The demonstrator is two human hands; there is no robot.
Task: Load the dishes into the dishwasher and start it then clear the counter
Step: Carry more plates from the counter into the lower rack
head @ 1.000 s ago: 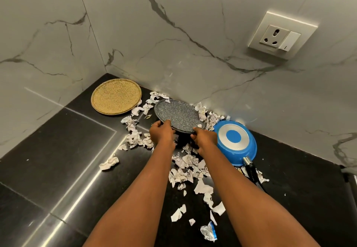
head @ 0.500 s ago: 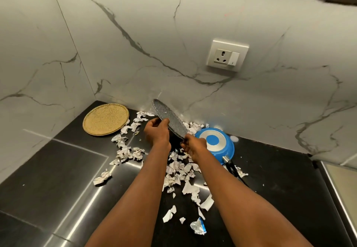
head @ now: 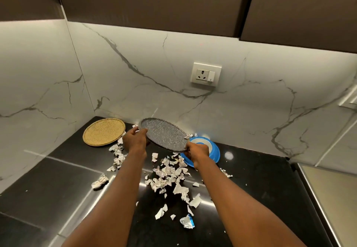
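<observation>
While both hands grip it by the rim, the grey plate [head: 164, 136] hangs above the back of the bench [head: 58, 179], clear of the litter beneath it. In the head view, the only one here, its face is turned up toward the camera. Its long axis slopes from the far left down to the near right. The left hand [head: 135, 140] has its fingers curled over the far-left edge, with the thumb on top. The right hand [head: 199, 151] pinches the near-right edge, lower and closer to the body. The plate therefore lies between the hands rather than ahead of either, and neither hand is free.

Just left of the left hand, a gold plate [head: 104, 131] lies flat in the corner where the wall [head: 135, 84] turns. Directly behind the right hand, a blue pan [head: 212, 150] sits bottom up. Paper scraps [head: 168, 173] are strewn between the two forearms and out toward the left. A socket [head: 206, 74] is set in the wall above the pan.

No dishwasher shows. At the right edge a steel surface [head: 328, 198] adjoins the bench, but I cannot tell what it is. My guess is that the plate must be carried back toward the body and out of this corner. The right hand, being nearer, is better placed to take its weight alone if the left lets go.
</observation>
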